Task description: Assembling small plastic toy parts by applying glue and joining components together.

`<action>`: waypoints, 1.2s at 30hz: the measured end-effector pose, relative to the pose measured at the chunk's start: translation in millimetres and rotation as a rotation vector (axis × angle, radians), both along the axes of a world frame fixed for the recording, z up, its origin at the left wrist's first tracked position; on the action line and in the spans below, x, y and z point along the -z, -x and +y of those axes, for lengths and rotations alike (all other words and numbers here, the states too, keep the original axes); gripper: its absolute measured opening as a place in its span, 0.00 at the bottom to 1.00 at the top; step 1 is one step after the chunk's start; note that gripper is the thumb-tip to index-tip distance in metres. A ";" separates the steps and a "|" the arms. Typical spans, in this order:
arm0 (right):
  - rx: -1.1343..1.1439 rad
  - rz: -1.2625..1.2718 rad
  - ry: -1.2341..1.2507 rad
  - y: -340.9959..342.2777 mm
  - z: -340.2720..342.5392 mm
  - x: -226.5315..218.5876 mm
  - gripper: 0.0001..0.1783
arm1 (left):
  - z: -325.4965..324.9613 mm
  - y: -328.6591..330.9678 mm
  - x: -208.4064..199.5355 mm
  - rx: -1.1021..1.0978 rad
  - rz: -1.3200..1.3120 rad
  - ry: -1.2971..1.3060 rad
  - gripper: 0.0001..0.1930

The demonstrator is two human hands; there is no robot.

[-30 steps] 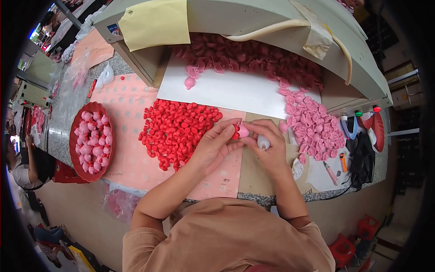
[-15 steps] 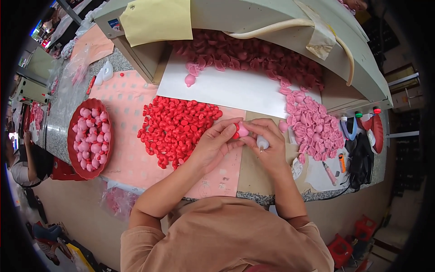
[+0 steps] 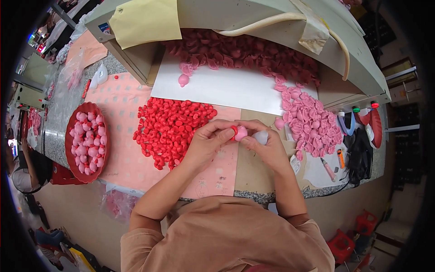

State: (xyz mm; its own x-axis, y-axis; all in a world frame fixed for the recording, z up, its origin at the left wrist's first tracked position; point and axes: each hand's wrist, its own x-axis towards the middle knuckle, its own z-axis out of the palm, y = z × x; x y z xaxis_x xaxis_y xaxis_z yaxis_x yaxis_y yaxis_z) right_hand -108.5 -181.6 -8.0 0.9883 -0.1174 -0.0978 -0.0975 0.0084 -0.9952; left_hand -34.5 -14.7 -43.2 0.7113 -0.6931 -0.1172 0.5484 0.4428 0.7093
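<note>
Above the bench edge, in front of me, my two hands meet. My left hand is closed, pinching a small red rounded piece between thumb and fingers. Pressed against it is a pink ball-shaped piece, gripped by the thumb and fingers of my right hand. A translucent white squeeze bottle is tucked in my right hand too; its tip is hidden. A heap of red pieces lies beyond my left hand. To the right of my right hand is a pile of pink pieces.
A red scalloped bowl of joined pink-and-red pieces stands at the left. The grey hood arches over more pink pieces at the back. At the right lie a tube, an orange lighter and a black bag.
The view has shifted slightly, so the bench appears further left. My right fingers have changed their hold around the pink piece, and the bottle lies more sideways. Both pieces stay in my fingers.
</note>
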 end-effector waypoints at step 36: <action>0.139 -0.418 0.450 -3.3 11.4 23.1 0.21 | 0.6 0.8 -2.4 0.039 -0.382 -0.046 0.15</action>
State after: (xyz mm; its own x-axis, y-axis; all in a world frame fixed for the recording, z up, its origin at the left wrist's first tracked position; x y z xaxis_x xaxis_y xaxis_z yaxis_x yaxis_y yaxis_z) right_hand -105.2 -170.2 -31.2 0.9047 -0.1873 0.3827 0.2728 -0.4353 -0.8579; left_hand -35.3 -14.1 -40.8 0.6829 -0.7206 0.1198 0.2563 0.3899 0.8845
